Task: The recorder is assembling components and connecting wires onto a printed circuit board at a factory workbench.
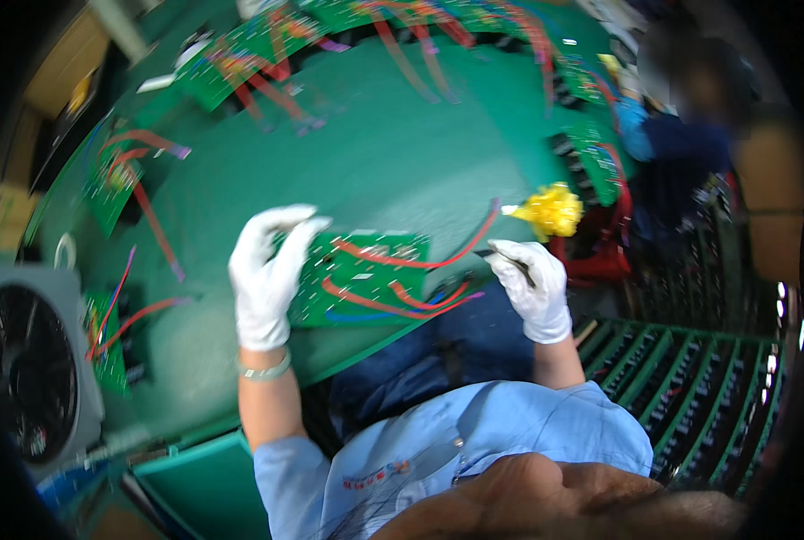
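A green circuit board (366, 292) with red and blue wires lies in front of me near the table's edge. My left hand (267, 274), in a white glove, is at the board's left side, thumb and fingers curved and apart; whether it touches the board is blurred. To the right of the board, my gloved right hand (532, 288) is closed around a slim dark tool (515, 266), its kind unclear. A red wire (469, 247) arches up from the board, its tip close to a yellow bundle (550, 212) just beyond my right hand.
More wired boards (231, 67) line the far side of the green table (402, 153), with others at the left (109, 337) and right (595, 162). A fan (33, 369) stands at the left. A green slotted rack (690, 378) is at my right. Another person's sleeve (681, 144) shows far right.
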Available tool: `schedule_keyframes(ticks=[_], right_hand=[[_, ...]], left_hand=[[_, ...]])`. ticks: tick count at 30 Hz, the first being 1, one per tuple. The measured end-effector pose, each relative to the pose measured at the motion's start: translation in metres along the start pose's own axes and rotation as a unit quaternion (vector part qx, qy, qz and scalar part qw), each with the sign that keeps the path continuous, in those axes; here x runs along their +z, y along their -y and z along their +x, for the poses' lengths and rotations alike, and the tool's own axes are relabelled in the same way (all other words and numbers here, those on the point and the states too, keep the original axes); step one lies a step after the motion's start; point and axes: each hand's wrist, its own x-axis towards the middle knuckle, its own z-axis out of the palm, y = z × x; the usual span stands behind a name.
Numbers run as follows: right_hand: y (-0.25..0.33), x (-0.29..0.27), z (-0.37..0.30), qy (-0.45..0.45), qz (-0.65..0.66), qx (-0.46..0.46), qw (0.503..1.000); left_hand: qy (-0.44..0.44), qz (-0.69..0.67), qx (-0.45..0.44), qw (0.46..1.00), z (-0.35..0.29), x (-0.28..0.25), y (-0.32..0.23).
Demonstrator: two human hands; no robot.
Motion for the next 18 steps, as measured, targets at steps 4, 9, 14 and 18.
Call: schedule_keyframes(ticks=[4, 9, 14, 18], right_hand=[[-0.053, -0.010, -0.022, -0.227, -0.159, 0.080, 0.958], [-0.101, -0.024, -0.063, -0.223, -0.293, 0.141, 0.919], [-0.098, -0.028, -0.090, -0.195, -0.295, 0.145, 0.924], [-0.097, -0.019, -0.104, -0.209, -0.241, 0.177, 0.931]], left_hand=[[0.005, 0.007, 0.014, 1.000, -0.002, -0.002, 0.001], [0.010, 0.009, 0.005, 1.000, 0.000, -0.001, 0.002], [0.013, 0.009, 0.017, 1.000, 0.001, 0.000, 0.002], [-0.012, 0.021, -0.025, 0.999, -0.003, -0.004, 0.002]])
